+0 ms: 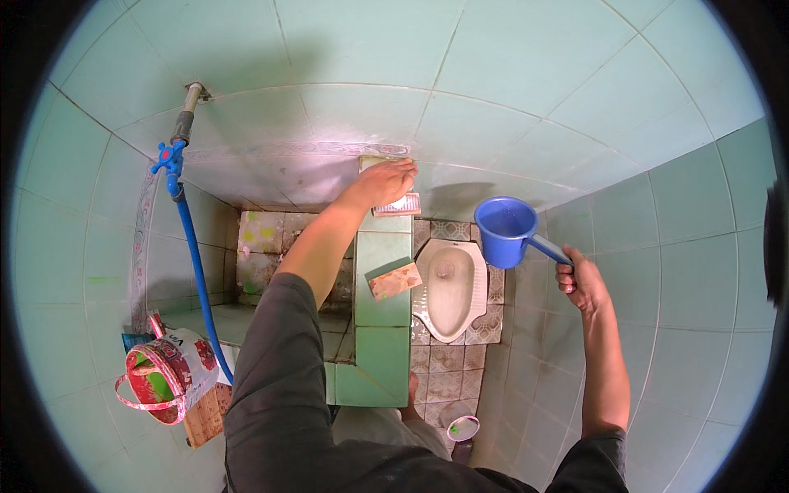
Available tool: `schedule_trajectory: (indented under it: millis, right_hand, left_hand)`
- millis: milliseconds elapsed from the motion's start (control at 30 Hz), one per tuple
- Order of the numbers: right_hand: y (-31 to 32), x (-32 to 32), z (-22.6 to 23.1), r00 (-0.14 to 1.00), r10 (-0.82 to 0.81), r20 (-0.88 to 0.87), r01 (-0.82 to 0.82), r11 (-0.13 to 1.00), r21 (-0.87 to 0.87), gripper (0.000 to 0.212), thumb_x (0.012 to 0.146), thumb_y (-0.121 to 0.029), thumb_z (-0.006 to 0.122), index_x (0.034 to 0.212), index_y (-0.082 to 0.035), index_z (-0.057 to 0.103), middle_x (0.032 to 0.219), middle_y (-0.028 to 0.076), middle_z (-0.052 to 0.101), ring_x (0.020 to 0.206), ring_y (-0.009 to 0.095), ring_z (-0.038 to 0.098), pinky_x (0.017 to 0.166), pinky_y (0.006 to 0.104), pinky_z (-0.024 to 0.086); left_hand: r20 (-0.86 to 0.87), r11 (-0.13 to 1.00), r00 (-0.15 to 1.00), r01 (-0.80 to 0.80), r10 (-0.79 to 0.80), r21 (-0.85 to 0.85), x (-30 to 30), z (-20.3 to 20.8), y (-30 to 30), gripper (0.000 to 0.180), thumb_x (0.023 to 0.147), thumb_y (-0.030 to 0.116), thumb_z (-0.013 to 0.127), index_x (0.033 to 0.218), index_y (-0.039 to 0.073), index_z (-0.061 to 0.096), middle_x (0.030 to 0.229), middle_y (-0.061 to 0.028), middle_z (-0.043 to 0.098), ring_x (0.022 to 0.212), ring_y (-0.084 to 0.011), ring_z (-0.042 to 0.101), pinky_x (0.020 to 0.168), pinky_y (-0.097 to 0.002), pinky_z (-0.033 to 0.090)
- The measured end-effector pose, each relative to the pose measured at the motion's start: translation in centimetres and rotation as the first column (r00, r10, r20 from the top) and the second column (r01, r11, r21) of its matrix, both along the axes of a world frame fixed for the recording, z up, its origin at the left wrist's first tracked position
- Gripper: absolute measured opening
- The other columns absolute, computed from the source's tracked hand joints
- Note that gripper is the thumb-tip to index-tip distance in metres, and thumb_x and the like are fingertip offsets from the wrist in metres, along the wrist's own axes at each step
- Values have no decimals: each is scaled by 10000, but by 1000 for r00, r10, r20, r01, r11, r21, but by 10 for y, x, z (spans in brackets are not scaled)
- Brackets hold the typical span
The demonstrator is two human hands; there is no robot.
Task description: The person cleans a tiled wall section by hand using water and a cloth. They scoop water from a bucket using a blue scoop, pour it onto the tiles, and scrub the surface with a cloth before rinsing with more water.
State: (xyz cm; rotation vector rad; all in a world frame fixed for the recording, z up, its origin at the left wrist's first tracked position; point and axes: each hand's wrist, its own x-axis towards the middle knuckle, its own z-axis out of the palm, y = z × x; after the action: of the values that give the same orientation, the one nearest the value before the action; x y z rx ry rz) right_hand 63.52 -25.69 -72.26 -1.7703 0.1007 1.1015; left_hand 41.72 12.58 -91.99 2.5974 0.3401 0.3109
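Observation:
My right hand [582,279] is closed round the handle of a blue plastic dipper [496,248], held out over the right side of the squat toilet. The dipper looks to have clear water in it. My left hand [388,182] is at the far end of the green tiled ledge [382,361], by the wall, with its fingers curled together; whatever they may hold is hidden. Just below that hand, a small reddish rectangular piece [397,205] with a whitish ridged top lies on the ledge. Nearer me, a flat pinkish-brown piece [394,281] rests askew on the ledge.
The white squat toilet [449,292] is set in the patterned floor right of the ledge. A stained tiled basin [263,263] lies to the left. A blue tap [170,158] feeds a blue hose [197,271]. A paint-smeared bucket [197,353] stands at lower left.

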Motion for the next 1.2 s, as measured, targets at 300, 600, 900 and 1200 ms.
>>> schedule_trajectory:
  millis: [300,600,900,1200]
  right_hand:
    - [91,-12,35,960,232,154,-211,967,-142,258,976,-293,521,888,-52,499,658,15,462,482,91,382,404,268,313]
    - [143,-15,47,942,312,124,-290,942,-169,262,971,-297,501,870,-56,492,634,13,457,455,95,357,395,267,299]
    - [75,1,37,992,95,86,-90,994,-59,188,988,-242,491,927,-70,444,641,-24,382,479,68,317,404,241,225]
    - [-20,14,2,994,26,107,-19,998,-65,254,997,-286,472,823,-107,425,624,-24,380,472,82,335,396,253,267]
  left_hand:
    - [-314,994,944,-85,104,72,-41,47,19,533,1032,288,245,1348,-17,546,1439,-171,509,1365,-275,450,1174,-362,329]
    - [-234,993,972,-58,33,-101,-21,33,12,537,1038,325,227,1371,59,554,1474,-98,490,1382,-243,428,1179,-345,316]
    - [-415,860,780,-510,469,12,-109,4,25,516,1011,310,293,1416,62,493,1498,-161,446,1388,-297,413,1174,-406,307]
    - [18,943,943,-332,332,8,-135,31,-14,700,777,469,767,1331,88,577,1326,-160,529,1291,-323,443,1102,-435,321]
